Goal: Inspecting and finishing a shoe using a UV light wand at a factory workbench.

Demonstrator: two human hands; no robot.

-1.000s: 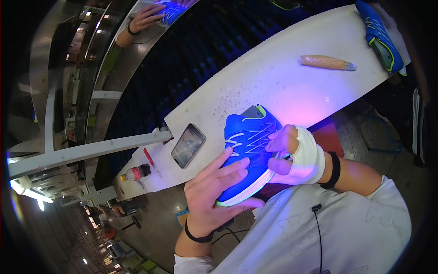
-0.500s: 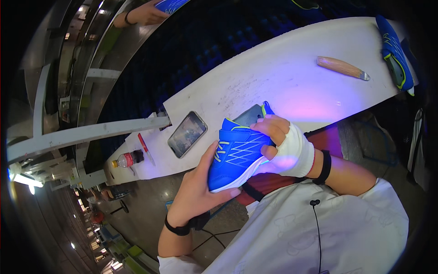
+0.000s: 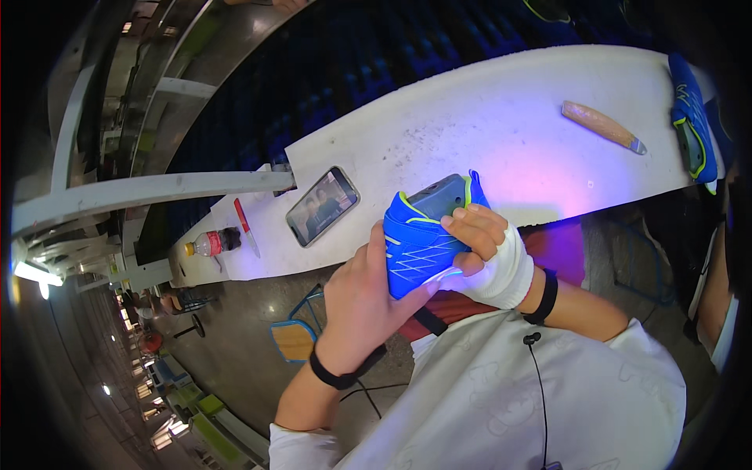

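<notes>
Between both hands I hold a blue shoe [image 3: 423, 252] with lime-green collar trim, pale crisscross lines on its side and a white sole. A dark grey shoe last [image 3: 440, 197] fills its opening. My left hand [image 3: 362, 301] is wrapped round the toe end, its thumb along the sole edge. My right hand [image 3: 492, 254], in a white fingerless covering, grips the heel end, with fingertips near the collar and last. The toe is largely hidden behind my left hand.
On the pale bench [image 3: 501, 102] lie a smartphone [image 3: 323, 205], a wooden-handled knife [image 3: 603, 127], a red-handled blade [image 3: 245, 225] and a dark-drink bottle [image 3: 211, 243]. Another blue shoe [image 3: 689, 117] sits at the far right end. A dark conveyor [image 3: 376, 86] runs beyond; a stool [image 3: 294, 341] stands at left.
The shoe has turned so its toe is more hidden and its opening shows more. My left hand has come further round the toe. The hand across the conveyor has mostly left the view.
</notes>
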